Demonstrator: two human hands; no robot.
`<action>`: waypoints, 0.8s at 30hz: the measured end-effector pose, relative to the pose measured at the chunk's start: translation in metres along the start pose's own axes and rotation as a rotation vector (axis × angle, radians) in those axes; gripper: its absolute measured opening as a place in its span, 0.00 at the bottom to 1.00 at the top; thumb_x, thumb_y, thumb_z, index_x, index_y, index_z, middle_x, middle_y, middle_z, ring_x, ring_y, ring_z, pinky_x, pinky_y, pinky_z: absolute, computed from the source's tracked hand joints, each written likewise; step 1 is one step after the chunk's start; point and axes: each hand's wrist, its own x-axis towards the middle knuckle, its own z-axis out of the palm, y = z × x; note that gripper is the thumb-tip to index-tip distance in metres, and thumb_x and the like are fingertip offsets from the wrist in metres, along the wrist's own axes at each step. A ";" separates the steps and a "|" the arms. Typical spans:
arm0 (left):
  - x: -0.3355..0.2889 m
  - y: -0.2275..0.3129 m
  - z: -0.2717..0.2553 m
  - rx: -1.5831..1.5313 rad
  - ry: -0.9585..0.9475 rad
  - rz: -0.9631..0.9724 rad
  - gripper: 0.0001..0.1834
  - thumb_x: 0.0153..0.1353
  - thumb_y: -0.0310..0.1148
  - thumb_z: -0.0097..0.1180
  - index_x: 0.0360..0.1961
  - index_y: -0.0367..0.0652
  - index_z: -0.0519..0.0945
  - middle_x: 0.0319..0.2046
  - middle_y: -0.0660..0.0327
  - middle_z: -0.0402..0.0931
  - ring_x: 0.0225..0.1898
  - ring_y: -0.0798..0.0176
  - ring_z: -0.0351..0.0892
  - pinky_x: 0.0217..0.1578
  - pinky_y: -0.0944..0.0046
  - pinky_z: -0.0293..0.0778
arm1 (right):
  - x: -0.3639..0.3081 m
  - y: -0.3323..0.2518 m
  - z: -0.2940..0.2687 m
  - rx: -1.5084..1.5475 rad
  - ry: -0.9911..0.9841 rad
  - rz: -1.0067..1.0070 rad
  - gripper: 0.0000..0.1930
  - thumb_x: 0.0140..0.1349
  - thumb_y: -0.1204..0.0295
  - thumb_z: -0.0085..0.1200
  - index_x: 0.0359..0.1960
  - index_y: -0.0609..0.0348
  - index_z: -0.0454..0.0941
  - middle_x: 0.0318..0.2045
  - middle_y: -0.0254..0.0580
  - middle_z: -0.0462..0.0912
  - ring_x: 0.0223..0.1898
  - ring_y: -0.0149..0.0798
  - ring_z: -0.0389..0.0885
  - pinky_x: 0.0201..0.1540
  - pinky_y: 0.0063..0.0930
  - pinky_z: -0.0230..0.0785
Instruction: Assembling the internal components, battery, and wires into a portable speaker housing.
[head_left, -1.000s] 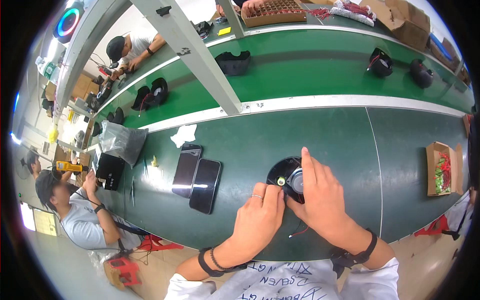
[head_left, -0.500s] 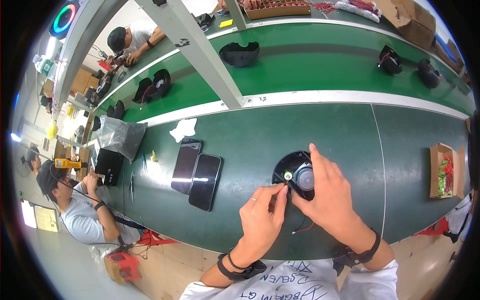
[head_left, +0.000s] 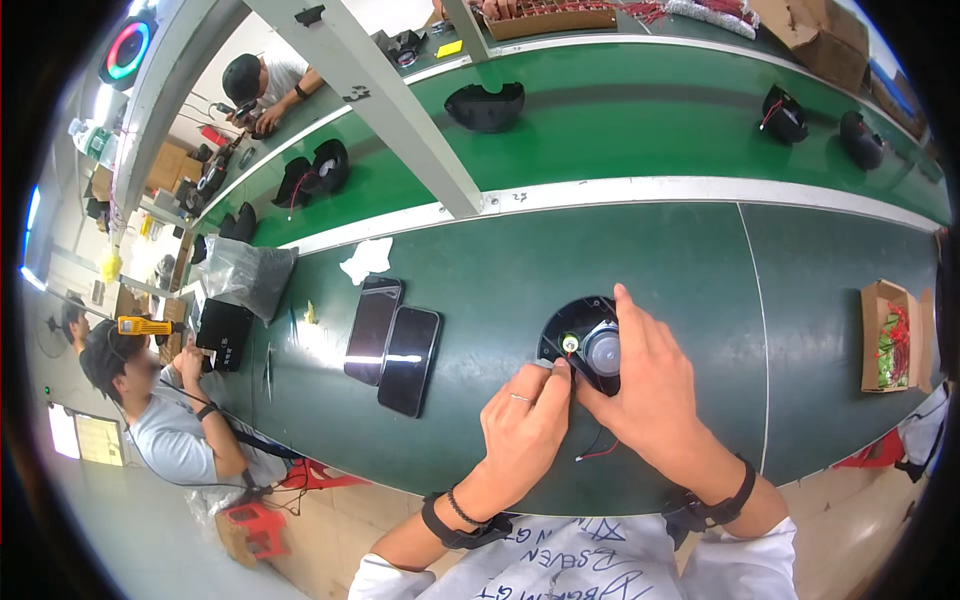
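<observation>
A rounded black plastic speaker shell point(head_left: 574, 314) lies on the green bench with its inside facing up. Set in it are a round grey speaker driver point(head_left: 603, 352) and a small yellow-green round part point(head_left: 569, 344) with a short red wire. My right hand point(head_left: 655, 380) grips the shell from the right, thumb at the near edge and fingers along the far side. At the shell's near left edge, my left hand point(head_left: 525, 425) is pinched closed beside the red wire; what lies between its fingertips is hidden. A thin red-and-black lead point(head_left: 598, 454) trails from the shell toward me.
Two dark phones point(head_left: 374, 330) overlap left of my hands, below a white tissue point(head_left: 367, 259). Further left are tweezers point(head_left: 268, 370) and a grey plastic bag point(head_left: 250, 275). A cardboard box of wired parts point(head_left: 888, 340) stands right. Black shells point(head_left: 485, 106) lie on the green belt; co-workers sit beyond.
The shell has shifted slightly left and away from me, with both hands. My left fingertips have slid from the red wire's end to the shell's near left edge.
</observation>
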 end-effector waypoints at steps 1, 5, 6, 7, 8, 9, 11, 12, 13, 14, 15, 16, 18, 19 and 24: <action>0.000 -0.001 0.000 0.002 0.004 0.005 0.07 0.61 0.16 0.69 0.37 0.36 0.84 0.30 0.57 0.79 0.22 0.58 0.78 0.24 0.62 0.73 | -0.001 0.000 0.000 0.010 -0.001 0.002 0.53 0.51 0.65 0.75 0.76 0.72 0.59 0.62 0.59 0.78 0.56 0.59 0.80 0.53 0.49 0.80; -0.002 -0.003 0.005 -0.210 0.022 -0.100 0.05 0.64 0.18 0.69 0.39 0.35 0.84 0.31 0.56 0.80 0.25 0.59 0.80 0.27 0.63 0.73 | -0.002 0.003 0.001 0.034 0.038 -0.011 0.52 0.50 0.65 0.75 0.75 0.74 0.60 0.59 0.61 0.80 0.54 0.60 0.82 0.52 0.49 0.81; -0.002 -0.002 0.007 -0.275 0.023 -0.161 0.05 0.65 0.19 0.68 0.40 0.35 0.84 0.31 0.57 0.80 0.27 0.60 0.80 0.28 0.63 0.74 | -0.002 0.005 0.002 0.033 0.041 -0.009 0.52 0.50 0.65 0.75 0.75 0.74 0.60 0.59 0.61 0.80 0.54 0.60 0.82 0.52 0.49 0.81; 0.000 0.001 0.006 -0.276 0.022 -0.159 0.05 0.65 0.19 0.68 0.40 0.35 0.84 0.31 0.57 0.80 0.27 0.60 0.80 0.28 0.63 0.74 | -0.002 0.007 0.002 0.049 0.055 -0.005 0.51 0.50 0.64 0.75 0.74 0.75 0.61 0.58 0.62 0.81 0.53 0.60 0.83 0.52 0.49 0.81; 0.003 0.004 0.005 -0.326 0.016 -0.216 0.05 0.66 0.20 0.68 0.40 0.36 0.84 0.31 0.57 0.81 0.27 0.62 0.80 0.29 0.63 0.74 | -0.003 0.009 0.003 0.065 0.069 0.000 0.51 0.50 0.64 0.75 0.73 0.76 0.63 0.56 0.62 0.81 0.52 0.61 0.83 0.51 0.49 0.81; 0.007 0.007 0.004 -0.374 0.011 -0.272 0.04 0.67 0.21 0.68 0.41 0.36 0.84 0.31 0.57 0.82 0.28 0.63 0.80 0.30 0.64 0.74 | -0.003 0.010 0.003 0.065 0.069 0.001 0.51 0.50 0.64 0.75 0.73 0.76 0.63 0.56 0.62 0.81 0.52 0.61 0.83 0.51 0.49 0.81; 0.010 0.010 0.002 -0.373 -0.013 -0.313 0.04 0.67 0.22 0.68 0.41 0.36 0.84 0.31 0.58 0.82 0.28 0.66 0.80 0.29 0.65 0.73 | -0.003 0.012 0.005 0.116 0.094 0.021 0.49 0.51 0.63 0.75 0.72 0.77 0.64 0.55 0.63 0.82 0.53 0.61 0.84 0.53 0.49 0.81; 0.012 0.011 0.002 -0.372 -0.035 -0.352 0.04 0.68 0.23 0.68 0.41 0.37 0.85 0.31 0.59 0.83 0.28 0.69 0.79 0.29 0.66 0.71 | -0.003 0.013 0.005 0.117 0.095 0.022 0.49 0.51 0.63 0.75 0.72 0.77 0.64 0.55 0.63 0.82 0.53 0.61 0.84 0.53 0.49 0.81; 0.014 0.012 0.001 -0.371 -0.037 -0.351 0.04 0.68 0.23 0.68 0.41 0.37 0.85 0.31 0.59 0.83 0.28 0.69 0.79 0.29 0.66 0.71 | -0.002 0.015 0.006 0.142 0.102 0.019 0.49 0.51 0.63 0.75 0.72 0.77 0.65 0.55 0.64 0.82 0.53 0.62 0.84 0.54 0.50 0.80; 0.016 0.013 0.000 -0.411 -0.054 -0.410 0.04 0.68 0.25 0.69 0.40 0.37 0.85 0.30 0.61 0.82 0.27 0.71 0.77 0.28 0.67 0.70 | -0.002 0.016 0.007 0.167 0.109 0.016 0.48 0.51 0.63 0.74 0.71 0.77 0.65 0.55 0.64 0.82 0.54 0.63 0.84 0.54 0.50 0.80; 0.017 0.014 -0.001 -0.453 -0.069 -0.469 0.04 0.68 0.26 0.69 0.39 0.37 0.85 0.29 0.63 0.81 0.27 0.73 0.76 0.27 0.68 0.68 | -0.001 0.017 0.006 0.167 0.111 0.016 0.48 0.51 0.63 0.74 0.71 0.77 0.65 0.55 0.64 0.82 0.54 0.63 0.84 0.54 0.50 0.80; 0.018 0.013 0.000 -0.454 -0.069 -0.466 0.04 0.68 0.26 0.69 0.39 0.37 0.85 0.29 0.63 0.81 0.27 0.73 0.76 0.27 0.68 0.68 | -0.001 0.018 0.005 0.187 0.110 0.021 0.48 0.51 0.64 0.74 0.71 0.77 0.65 0.55 0.65 0.82 0.54 0.63 0.84 0.55 0.50 0.80; 0.021 0.009 0.003 -0.694 -0.075 -0.700 0.08 0.66 0.28 0.72 0.39 0.37 0.84 0.31 0.64 0.81 0.25 0.75 0.73 0.26 0.69 0.65 | 0.001 0.021 0.003 0.208 0.113 0.027 0.47 0.52 0.64 0.74 0.71 0.78 0.65 0.55 0.66 0.82 0.55 0.64 0.84 0.56 0.50 0.79; 0.023 0.007 0.002 -0.696 -0.077 -0.696 0.08 0.66 0.28 0.72 0.39 0.37 0.84 0.31 0.64 0.81 0.25 0.75 0.73 0.26 0.69 0.65 | 0.002 0.023 0.001 0.263 0.089 0.037 0.47 0.52 0.64 0.73 0.70 0.77 0.66 0.55 0.66 0.82 0.55 0.64 0.84 0.56 0.50 0.79; 0.026 -0.023 0.007 -0.706 -0.182 -0.646 0.39 0.60 0.29 0.77 0.67 0.37 0.65 0.62 0.50 0.76 0.60 0.59 0.78 0.58 0.62 0.74 | 0.004 0.025 -0.012 0.387 0.030 0.014 0.45 0.52 0.65 0.73 0.69 0.76 0.67 0.55 0.66 0.83 0.55 0.65 0.85 0.57 0.49 0.79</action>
